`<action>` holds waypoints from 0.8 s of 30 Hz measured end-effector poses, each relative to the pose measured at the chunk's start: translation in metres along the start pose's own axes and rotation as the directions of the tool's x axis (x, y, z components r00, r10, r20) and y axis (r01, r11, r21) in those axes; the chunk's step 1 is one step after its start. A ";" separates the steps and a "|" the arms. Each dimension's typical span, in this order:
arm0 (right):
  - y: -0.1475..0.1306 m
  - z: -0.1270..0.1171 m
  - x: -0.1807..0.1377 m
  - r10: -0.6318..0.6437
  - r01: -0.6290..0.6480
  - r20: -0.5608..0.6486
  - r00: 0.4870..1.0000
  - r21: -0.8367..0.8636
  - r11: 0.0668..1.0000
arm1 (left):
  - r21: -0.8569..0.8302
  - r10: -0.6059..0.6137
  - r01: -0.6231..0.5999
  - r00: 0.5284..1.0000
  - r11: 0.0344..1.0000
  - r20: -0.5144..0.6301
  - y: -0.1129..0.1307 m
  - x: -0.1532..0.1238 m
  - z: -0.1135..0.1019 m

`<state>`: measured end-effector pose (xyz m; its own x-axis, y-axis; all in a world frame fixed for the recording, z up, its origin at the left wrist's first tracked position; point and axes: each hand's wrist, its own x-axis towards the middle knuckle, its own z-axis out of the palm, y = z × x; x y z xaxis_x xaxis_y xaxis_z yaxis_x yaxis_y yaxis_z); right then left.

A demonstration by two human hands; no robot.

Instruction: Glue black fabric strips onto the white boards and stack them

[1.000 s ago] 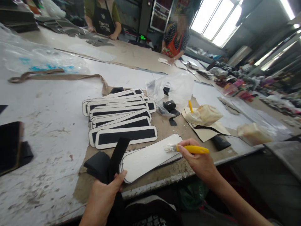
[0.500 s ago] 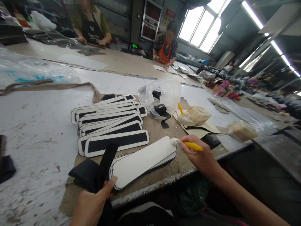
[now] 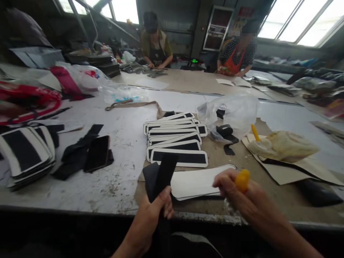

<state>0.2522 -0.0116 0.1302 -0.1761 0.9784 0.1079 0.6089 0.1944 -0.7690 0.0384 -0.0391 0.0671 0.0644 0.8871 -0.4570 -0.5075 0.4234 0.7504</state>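
Note:
My left hand (image 3: 154, 211) is closed round a black strip (image 3: 167, 172), which stands up from the fist at the table's front edge. Beside it lie white rounded-end pieces (image 3: 196, 181), loosely stacked. My right hand (image 3: 239, 190) grips a brush by its yellow handle (image 3: 242, 180), over the right end of this stack. The bristles point down below the hand and are blurred. Just behind, several white-bordered pieces with black strips down their middles (image 3: 178, 157) overlap in a pile. A folded black piece (image 3: 150, 177) sits against the held strip.
A second yellow-handled tool (image 3: 254, 132) stands in a pale, crusted container (image 3: 287, 145) at right. Behind the pile is a clear plastic bag (image 3: 231, 111) with black strip inside. At left lie a phone (image 3: 97, 153) and stacked black-and-white pieces (image 3: 27, 150). Two people (image 3: 157, 46) work across the table.
The view has swung left. My left hand has come off the top white piece's end and holds the black strip. My right hand has drawn the brush back from the piece's far end, bristles now downward.

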 end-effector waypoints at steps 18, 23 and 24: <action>-0.020 0.069 0.002 0.216 -0.315 0.232 0.948 0.596 0.738 | 0.236 -0.079 0.057 0.994 0.970 0.082 -0.007 -0.022 0.009; -0.023 0.070 -0.002 0.255 -0.358 0.251 0.934 0.636 0.684 | 0.289 -0.035 0.016 0.998 0.957 0.061 -0.014 -0.019 0.015; -0.022 0.068 -0.002 0.264 -0.326 0.193 0.945 0.617 0.717 | 0.293 -0.035 0.013 0.997 0.956 0.069 -0.015 -0.019 0.016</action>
<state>0.1862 -0.0229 0.1037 -0.1548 0.9626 -0.2222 0.0166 -0.2223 -0.9748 0.0585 -0.0593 0.0719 0.1411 0.8824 -0.4488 -0.2327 0.4702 0.8513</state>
